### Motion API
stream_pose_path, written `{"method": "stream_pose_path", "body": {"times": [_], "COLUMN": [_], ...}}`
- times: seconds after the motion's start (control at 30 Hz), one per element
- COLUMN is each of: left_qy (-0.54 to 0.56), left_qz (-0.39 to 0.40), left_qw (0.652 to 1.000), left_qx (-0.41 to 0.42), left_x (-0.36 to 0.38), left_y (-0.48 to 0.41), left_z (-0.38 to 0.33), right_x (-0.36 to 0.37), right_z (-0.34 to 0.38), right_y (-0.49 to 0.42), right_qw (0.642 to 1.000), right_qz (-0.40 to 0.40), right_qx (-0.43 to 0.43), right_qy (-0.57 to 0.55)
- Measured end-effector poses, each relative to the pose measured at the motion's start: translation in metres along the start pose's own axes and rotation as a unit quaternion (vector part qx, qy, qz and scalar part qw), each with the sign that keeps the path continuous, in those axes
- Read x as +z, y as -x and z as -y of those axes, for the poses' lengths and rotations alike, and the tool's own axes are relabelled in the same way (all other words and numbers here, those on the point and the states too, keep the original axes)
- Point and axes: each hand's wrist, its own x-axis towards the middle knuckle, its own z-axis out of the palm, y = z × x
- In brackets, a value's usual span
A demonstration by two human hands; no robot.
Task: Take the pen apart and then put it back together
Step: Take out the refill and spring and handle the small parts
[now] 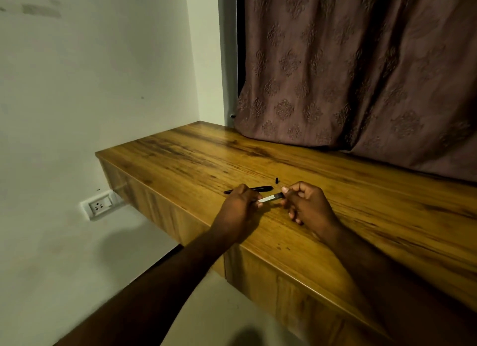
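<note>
Pinching a pale pen part [269, 198] between them, both hands are hovering just above the counter [180, 160], close to its near edge. The left hand [238, 206] is curling its fingers round one end of the part, and the right hand [307, 203] is gripping the other, darker end with thumb and forefinger while its remaining fingers are curling loosely underneath. The part's long axis is running from hand to hand, tilting slightly upward toward the right hand, with the whitish section nearer the left hand and the dark tip nearer the right. Any printing on it is too small to read. Just beyond the left hand's knuckles a black barrel [260, 188] is lying flat on the counter, its long axis running roughly parallel to the held part, with its thin end poking out past the left hand on the far-left side and its thicker end pointing toward the gap between the hands. A small black piece [277, 179] is resting on the wood just beyond the right hand's fingertips, apart from the barrel. Well beyond both hands a patterned brown curtain [361, 74] is hanging down onto the back of the counter, and below and to the left of the left hand a white wall socket [99, 205] is sitting on the pale wall.
</note>
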Motion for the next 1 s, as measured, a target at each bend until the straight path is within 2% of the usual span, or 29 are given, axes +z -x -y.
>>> {"method": "stream_pose_path", "body": {"times": [0.17,0.47,0.67,0.8,1.0], "left_qy": [-0.018,-0.081,-0.13,-0.138,-0.162], "left_qz": [0.005,0.032,0.019,0.001,-0.024], "left_qw": [1.0,0.995,0.99,0.989,0.986], "left_qx": [0.005,0.04,0.055,0.051,0.011], "left_x": [0.002,0.005,0.008,0.008,0.008], "left_y": [0.001,-0.018,-0.02,-0.019,-0.017], "left_z": [0.004,0.01,0.013,0.014,0.021], "right_x": [-0.002,0.001,0.002,0.004,-0.013], "right_z": [-0.001,-0.005,-0.008,-0.008,-0.005], "right_y": [-0.004,-0.013,-0.019,-0.02,-0.025], "right_qw": [0.999,0.999,0.999,0.999,0.997], "right_qz": [0.041,0.041,-0.001,-0.005,-0.054], "right_qx": [0.018,0.007,-0.011,-0.012,-0.01], "right_qy": [-0.01,-0.024,0.05,0.052,0.058]}}
